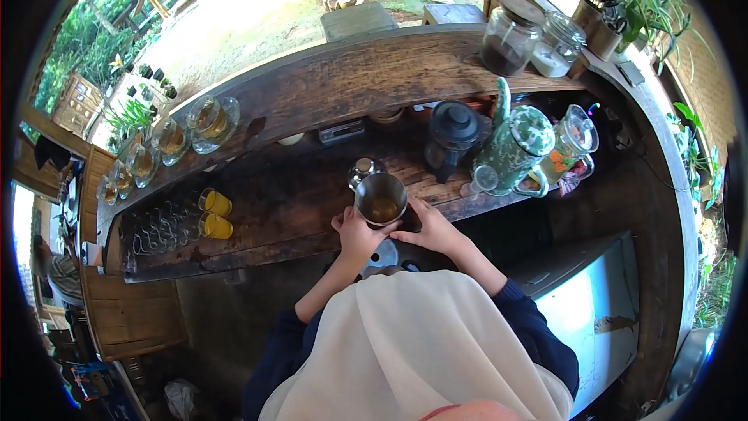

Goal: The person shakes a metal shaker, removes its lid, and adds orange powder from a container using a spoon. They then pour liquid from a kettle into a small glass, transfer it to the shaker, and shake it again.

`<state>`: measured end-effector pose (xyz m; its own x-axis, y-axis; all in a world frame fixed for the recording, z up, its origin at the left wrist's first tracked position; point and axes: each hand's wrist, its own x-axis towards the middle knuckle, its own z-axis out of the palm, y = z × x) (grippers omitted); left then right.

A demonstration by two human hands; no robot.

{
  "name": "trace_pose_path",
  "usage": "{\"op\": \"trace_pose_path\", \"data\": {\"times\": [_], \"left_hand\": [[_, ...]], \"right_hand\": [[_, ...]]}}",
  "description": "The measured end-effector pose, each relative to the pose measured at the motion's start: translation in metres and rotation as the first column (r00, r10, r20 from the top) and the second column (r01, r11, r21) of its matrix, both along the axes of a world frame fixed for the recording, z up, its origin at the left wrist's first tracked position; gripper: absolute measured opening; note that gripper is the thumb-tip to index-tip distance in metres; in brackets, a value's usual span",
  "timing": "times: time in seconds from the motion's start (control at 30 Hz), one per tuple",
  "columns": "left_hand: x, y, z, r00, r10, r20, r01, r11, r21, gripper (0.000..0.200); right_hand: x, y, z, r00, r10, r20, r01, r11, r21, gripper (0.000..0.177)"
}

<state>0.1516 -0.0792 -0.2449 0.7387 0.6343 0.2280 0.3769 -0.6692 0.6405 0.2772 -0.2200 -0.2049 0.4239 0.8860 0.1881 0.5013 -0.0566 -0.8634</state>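
A metal shaker cup [381, 199] with some amber liquid inside stands upright at the front of the wooden counter in the head view. My left hand [361, 232] is wrapped round its near left side. From the right, my right hand [427, 228] cups the same vessel, thumb towards its base and fingers along its side; the exact contact is partly hidden. Just behind the cup is a small shiny metal piece [364, 171], apparently the shaker's top.
Two glasses of orange drink [216, 214] stand left, beside several upturned clear glasses [160, 226]. Filled glass cups [170, 139] line the raised ledge. To the right are a French press [453, 136], a green speckled pot [518, 144], a glass pitcher [574, 140] and jars [510, 39].
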Motion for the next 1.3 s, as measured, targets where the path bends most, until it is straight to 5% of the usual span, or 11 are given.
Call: {"op": "trace_pose_path", "data": {"times": [0.23,0.3,0.5,0.57,0.7,0.77,0.83,0.9,1.0,1.23,1.3], "left_hand": [[0.015,-0.017,-0.001,0.990,0.072,0.125,-0.072,0.997,-0.003,0.074],[0.015,-0.022,-0.007,0.975,0.141,0.169,-0.150,0.988,0.037,0.071],[0.011,-0.021,-0.011,0.996,0.075,0.051,-0.076,0.997,0.006,0.062],[0.008,-0.016,-0.023,1.000,0.016,-0.004,-0.015,0.991,0.131,0.068],[0.006,-0.020,-0.008,0.995,0.096,-0.025,-0.096,0.995,0.037,0.077],[0.001,-0.025,0.003,0.977,0.206,-0.057,-0.210,0.975,-0.077,0.045],[-0.010,-0.035,0.025,0.965,0.182,-0.190,-0.164,0.981,0.107,0.044],[-0.014,-0.038,0.074,0.888,-0.078,-0.452,-0.120,0.911,-0.394,0.050],[-0.020,-0.054,0.101,0.924,-0.296,-0.240,0.116,0.818,-0.564,0.040],[0.015,-0.087,0.099,0.858,-0.512,-0.031,0.375,0.668,-0.643,0.045],[0.026,-0.090,0.085,0.873,-0.484,-0.060,0.321,0.662,-0.677,0.052]], "right_hand": [[0.027,-0.078,0.041,1.000,0.007,-0.023,-0.008,0.999,-0.053,0.036],[0.034,-0.100,0.040,0.987,-0.154,0.050,0.144,0.977,0.157,0.036],[0.041,-0.131,0.021,0.897,-0.441,-0.033,0.441,0.886,0.143,0.050],[0.038,-0.129,0.014,0.780,-0.616,0.110,0.588,0.782,0.208,0.057],[0.033,-0.123,0.004,0.826,-0.564,0.011,0.547,0.805,0.231,0.076],[0.037,-0.118,-0.002,0.818,-0.564,-0.110,0.571,0.776,0.267,0.078],[0.040,-0.109,-0.006,0.806,-0.548,-0.225,0.592,0.740,0.318,0.078],[0.041,-0.106,-0.004,0.841,-0.500,-0.204,0.539,0.753,0.377,0.071],[0.045,-0.099,-0.011,0.818,-0.549,-0.170,0.570,0.736,0.366,0.068],[0.061,-0.084,0.006,0.696,-0.643,-0.320,0.710,0.682,0.175,0.068],[0.074,-0.075,0.011,0.572,-0.689,-0.444,0.816,0.530,0.229,0.068]]}}
